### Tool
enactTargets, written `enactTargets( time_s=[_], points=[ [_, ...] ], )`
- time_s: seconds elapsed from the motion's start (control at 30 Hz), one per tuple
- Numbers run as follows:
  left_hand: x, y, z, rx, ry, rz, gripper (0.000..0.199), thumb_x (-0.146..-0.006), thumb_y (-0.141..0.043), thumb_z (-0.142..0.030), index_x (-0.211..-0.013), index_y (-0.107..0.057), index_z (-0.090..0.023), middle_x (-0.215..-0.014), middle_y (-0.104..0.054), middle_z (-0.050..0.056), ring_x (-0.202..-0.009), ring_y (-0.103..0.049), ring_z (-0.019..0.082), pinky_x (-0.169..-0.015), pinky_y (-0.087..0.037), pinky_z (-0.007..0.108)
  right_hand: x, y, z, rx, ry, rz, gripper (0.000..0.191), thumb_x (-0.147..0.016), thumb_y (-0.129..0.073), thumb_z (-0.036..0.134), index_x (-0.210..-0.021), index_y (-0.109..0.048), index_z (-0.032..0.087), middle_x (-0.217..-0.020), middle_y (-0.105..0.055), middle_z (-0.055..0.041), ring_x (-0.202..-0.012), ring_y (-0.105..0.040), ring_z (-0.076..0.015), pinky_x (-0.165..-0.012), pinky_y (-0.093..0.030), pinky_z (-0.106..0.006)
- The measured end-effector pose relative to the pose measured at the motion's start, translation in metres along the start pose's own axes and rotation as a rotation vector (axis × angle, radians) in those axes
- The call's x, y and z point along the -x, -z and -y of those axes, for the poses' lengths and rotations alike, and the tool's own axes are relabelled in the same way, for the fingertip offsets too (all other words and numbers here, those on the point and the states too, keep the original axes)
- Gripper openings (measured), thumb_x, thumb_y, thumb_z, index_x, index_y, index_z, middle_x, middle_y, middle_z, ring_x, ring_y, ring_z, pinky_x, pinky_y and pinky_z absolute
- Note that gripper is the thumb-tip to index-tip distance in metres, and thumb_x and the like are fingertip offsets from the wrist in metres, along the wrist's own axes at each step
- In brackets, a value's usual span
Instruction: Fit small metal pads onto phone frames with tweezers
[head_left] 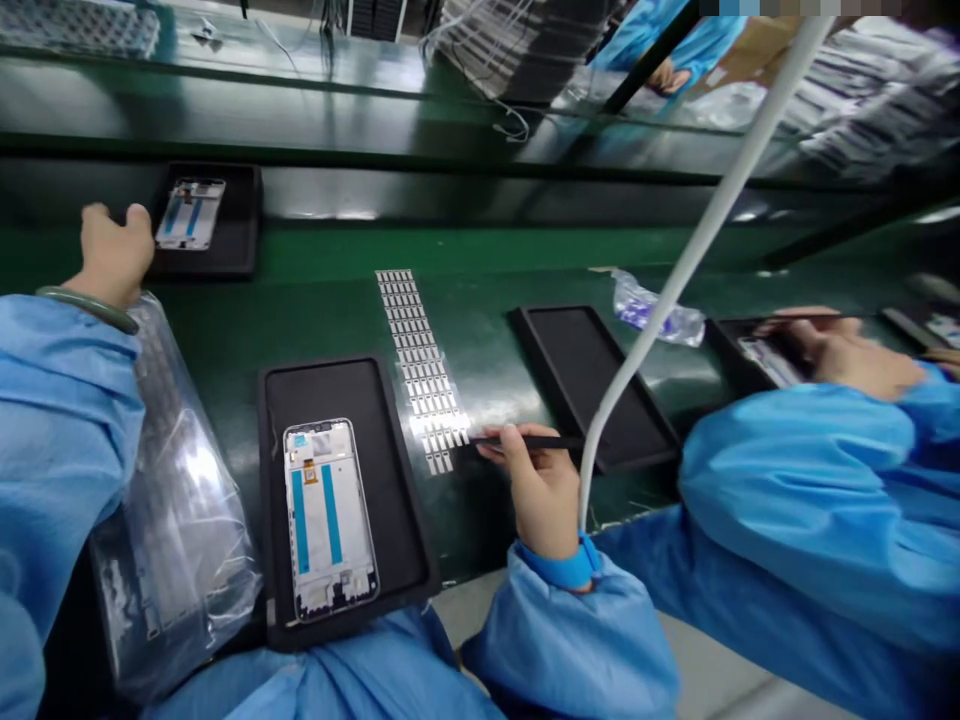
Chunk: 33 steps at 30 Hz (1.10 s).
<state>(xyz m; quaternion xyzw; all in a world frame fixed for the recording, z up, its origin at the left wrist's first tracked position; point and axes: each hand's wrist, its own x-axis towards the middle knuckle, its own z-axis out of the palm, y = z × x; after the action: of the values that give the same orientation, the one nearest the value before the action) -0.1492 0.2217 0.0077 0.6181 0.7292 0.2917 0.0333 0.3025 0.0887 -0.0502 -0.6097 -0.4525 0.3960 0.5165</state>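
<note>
My left hand (116, 250) reaches out at the far left, thumb and fingers apart with nothing seen between them. It is beside a black tray (241, 230) that carries a phone frame (191, 214) with blue strips; whether it touches the tray I cannot tell. My right hand (541, 490) is closed on black tweezers (551, 442), their tip at the lower right edge of a sheet of small silvery pieces (427, 375) laid in rows. Between my hands, a nearer black tray (390, 470) bears another phone frame (334, 520) with two blue strips and a small orange flex cable.
A clear plastic bag (180, 500) of parts lies left of the near tray. Another black tray (592, 380) and a crumpled plastic bag (656, 310) lie to the right. A white pole (697, 240) slants across. A co-worker's hand (855, 355) works over a phone part at right.
</note>
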Motion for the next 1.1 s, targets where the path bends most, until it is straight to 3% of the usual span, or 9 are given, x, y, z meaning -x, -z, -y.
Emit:
enactTargets(
  time_s=[0.07, 0.17, 0.2, 0.23, 0.27, 0.37, 0.53, 0.93, 1.1],
  points=[
    [0.016, -0.002, -0.027, -0.032, -0.055, -0.058, 0.056, -0.092, -0.026, -0.058, -0.128, -0.034, -0.016, -0.134, -0.042, 0.002, -0.135, -0.018, 0.037, -0.105, -0.018, 0.063, 0.007, 0.001, 0.0, 0.013, -0.002, 0.003, 0.026, -0.081, -0.063, 0.043, -0.086, -0.054, 0.019, -0.083, -0.066, -0.0035, -0.079, -0.066, -0.0187, -0.069, -0.058, -0.032],
    [0.06, -0.018, -0.092, 0.068, -0.334, 0.256, 0.041, -0.091, -0.04, -0.049, -0.114, -0.053, -0.019, -0.115, -0.059, -0.001, -0.111, -0.055, 0.021, -0.096, -0.044, 0.04, 0.013, -0.001, 0.001, 0.036, 0.005, -0.006, 0.028, -0.085, -0.056, 0.047, -0.086, -0.054, 0.019, -0.083, -0.065, -0.0036, -0.071, -0.065, -0.0159, -0.062, -0.056, -0.028],
    [0.078, -0.025, -0.114, 0.107, -0.471, 0.395, 0.036, -0.09, -0.043, -0.048, -0.11, -0.057, -0.022, -0.116, -0.06, -0.002, -0.109, -0.056, 0.016, -0.095, -0.045, 0.033, 0.014, -0.002, 0.001, 0.035, 0.003, -0.008, 0.03, -0.087, -0.052, 0.048, -0.086, -0.054, 0.018, -0.083, -0.065, -0.0033, -0.066, -0.063, -0.0143, -0.059, -0.055, -0.027],
    [0.097, -0.033, -0.135, 0.149, -0.708, 0.588, 0.034, -0.091, -0.044, -0.044, -0.11, -0.058, -0.019, -0.125, -0.056, 0.003, -0.114, -0.053, 0.018, -0.098, -0.042, 0.034, 0.016, -0.002, 0.001, 0.026, -0.005, -0.006, 0.032, -0.088, -0.049, 0.05, -0.085, -0.054, 0.018, -0.081, -0.064, -0.0028, -0.06, -0.062, -0.0128, -0.055, -0.054, -0.026],
    [0.115, -0.041, -0.153, 0.164, -0.89, 0.696, 0.034, -0.092, -0.043, -0.043, -0.108, -0.059, -0.017, -0.128, -0.054, 0.006, -0.118, -0.05, 0.02, -0.1, -0.04, 0.035, 0.017, -0.003, 0.0, 0.01, -0.02, 0.003, 0.033, -0.089, -0.048, 0.051, -0.084, -0.053, 0.019, -0.079, -0.063, -0.0023, -0.056, -0.06, -0.0119, -0.053, -0.053, -0.025],
    [0.159, -0.059, -0.187, 0.101, -1.138, 0.74, 0.041, -0.094, -0.038, -0.045, -0.111, -0.057, -0.013, -0.123, -0.056, 0.013, -0.12, -0.047, 0.024, -0.103, -0.033, 0.043, 0.02, -0.005, -0.001, -0.039, -0.088, 0.038, 0.033, -0.084, -0.055, 0.051, -0.086, -0.052, 0.018, -0.078, -0.064, -0.0024, -0.059, -0.064, -0.0146, -0.058, -0.058, -0.029],
    [0.183, -0.077, -0.196, 0.02, -1.134, 0.65, 0.042, -0.094, -0.036, -0.044, -0.117, -0.055, -0.014, -0.123, -0.056, 0.013, -0.12, -0.046, 0.027, -0.104, -0.026, 0.048, 0.022, -0.003, -0.003, 0.09, -0.128, 0.044, 0.034, -0.072, -0.071, 0.046, -0.08, -0.054, 0.017, -0.073, -0.068, -0.0045, -0.064, -0.069, -0.0224, -0.062, -0.06, -0.035],
    [0.188, -0.084, -0.193, 0.041, -1.05, 0.667, 0.039, -0.095, -0.034, -0.039, -0.122, -0.054, -0.018, -0.125, -0.055, 0.009, -0.122, -0.042, 0.024, -0.109, -0.019, 0.048, 0.017, 0.004, 0.001, 0.347, 0.098, 0.185, 0.025, -0.077, -0.067, 0.043, -0.077, -0.06, 0.019, -0.066, -0.068, -0.0013, -0.063, -0.068, -0.0195, -0.063, -0.055, -0.03],
    [0.188, -0.085, -0.193, 0.06, -1.024, 0.674, 0.038, -0.095, -0.035, -0.039, -0.122, -0.054, -0.02, -0.125, -0.054, 0.008, -0.122, -0.042, 0.024, -0.109, -0.018, 0.048, 0.01, 0.006, -0.002, 0.228, 0.0, 0.229, 0.027, -0.074, -0.069, 0.044, -0.078, -0.06, 0.018, -0.063, -0.068, -0.0012, -0.059, -0.068, -0.0199, -0.061, -0.056, -0.031]
  ],
)
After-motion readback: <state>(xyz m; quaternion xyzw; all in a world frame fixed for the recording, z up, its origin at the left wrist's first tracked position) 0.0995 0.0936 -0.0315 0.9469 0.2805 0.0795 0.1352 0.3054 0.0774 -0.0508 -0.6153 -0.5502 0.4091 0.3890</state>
